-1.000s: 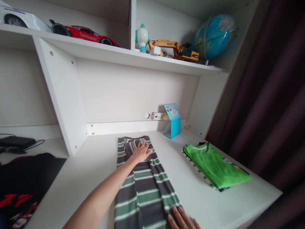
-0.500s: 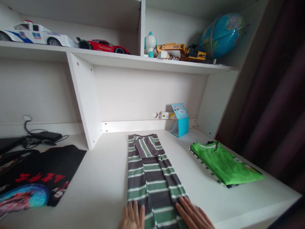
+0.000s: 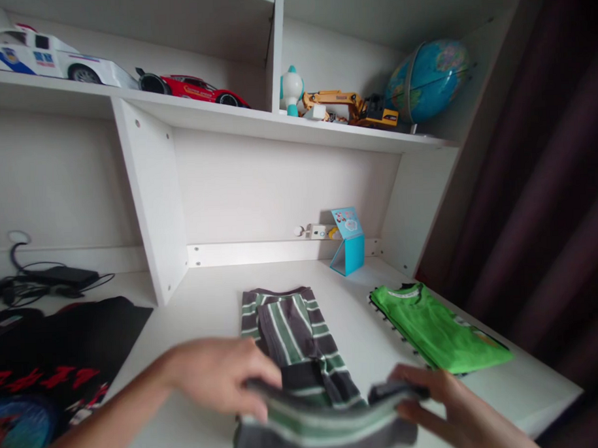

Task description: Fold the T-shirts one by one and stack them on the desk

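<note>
A striped shirt [image 3: 287, 329] in green, dark grey and white lies on the white desk, its sides and a sleeve folded inward. Its near end is lifted off the desk and blurred by motion. My left hand [image 3: 226, 377] pinches the left corner of that raised end between thumb and fingers. At the right corner, my right hand [image 3: 432, 399] grips the cloth the same way. The lifted edge sags between the two hands, over the part still lying flat.
Right of the striped shirt lies a folded green shirt [image 3: 440, 330] on other cloth. A black printed shirt [image 3: 63, 363] and cables with a black adapter [image 3: 68, 276] are at the left. A blue stand-up card [image 3: 351, 248] stands at the back, below a toy shelf [image 3: 256, 131].
Both hands lay flat on the shirt's near part; now they hold its near end and have raised it up and away from me. The view has shifted slightly.
</note>
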### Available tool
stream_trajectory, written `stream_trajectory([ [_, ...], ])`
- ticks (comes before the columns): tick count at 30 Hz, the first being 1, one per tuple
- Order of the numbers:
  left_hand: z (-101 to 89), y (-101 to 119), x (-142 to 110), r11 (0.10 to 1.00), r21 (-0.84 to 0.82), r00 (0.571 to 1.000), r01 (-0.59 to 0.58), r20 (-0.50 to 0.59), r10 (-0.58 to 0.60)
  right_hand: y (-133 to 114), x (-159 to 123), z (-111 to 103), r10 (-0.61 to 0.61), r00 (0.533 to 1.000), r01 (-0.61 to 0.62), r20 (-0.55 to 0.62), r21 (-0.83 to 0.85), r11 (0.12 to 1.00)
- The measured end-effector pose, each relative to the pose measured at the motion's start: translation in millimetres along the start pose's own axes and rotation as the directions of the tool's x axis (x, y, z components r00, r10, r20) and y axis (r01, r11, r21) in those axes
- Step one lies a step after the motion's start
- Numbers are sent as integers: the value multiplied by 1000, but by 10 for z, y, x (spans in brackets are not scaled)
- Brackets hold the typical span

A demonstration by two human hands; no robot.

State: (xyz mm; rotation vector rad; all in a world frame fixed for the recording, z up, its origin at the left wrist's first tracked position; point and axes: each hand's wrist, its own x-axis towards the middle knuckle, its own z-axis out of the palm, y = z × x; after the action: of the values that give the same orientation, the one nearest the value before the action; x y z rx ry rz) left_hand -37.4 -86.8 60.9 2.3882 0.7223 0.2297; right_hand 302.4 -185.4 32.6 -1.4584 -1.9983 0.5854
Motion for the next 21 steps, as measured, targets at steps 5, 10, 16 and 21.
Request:
stream_trajectory([
  [5, -879, -607, 713, 930, -322, 984, 176, 26, -177, 160, 1479, -13, 210, 973, -190, -97, 184, 964],
  [10, -572, -1517, 1063, 751, -474, 810, 459, -124, -574, 510, 2219, 583, 343, 938, -331, -54, 157, 930],
  [16, -539, -1721, 1042, 806, -442, 825, 393, -218, -522, 846, 2329, 793, 393, 919, -388, -39, 99, 916],
  [21, -628, -1804, 1060, 836, -351, 800, 422, -290, -525, 987, 2463, 812, 406, 911, -402, -73, 61, 914],
])
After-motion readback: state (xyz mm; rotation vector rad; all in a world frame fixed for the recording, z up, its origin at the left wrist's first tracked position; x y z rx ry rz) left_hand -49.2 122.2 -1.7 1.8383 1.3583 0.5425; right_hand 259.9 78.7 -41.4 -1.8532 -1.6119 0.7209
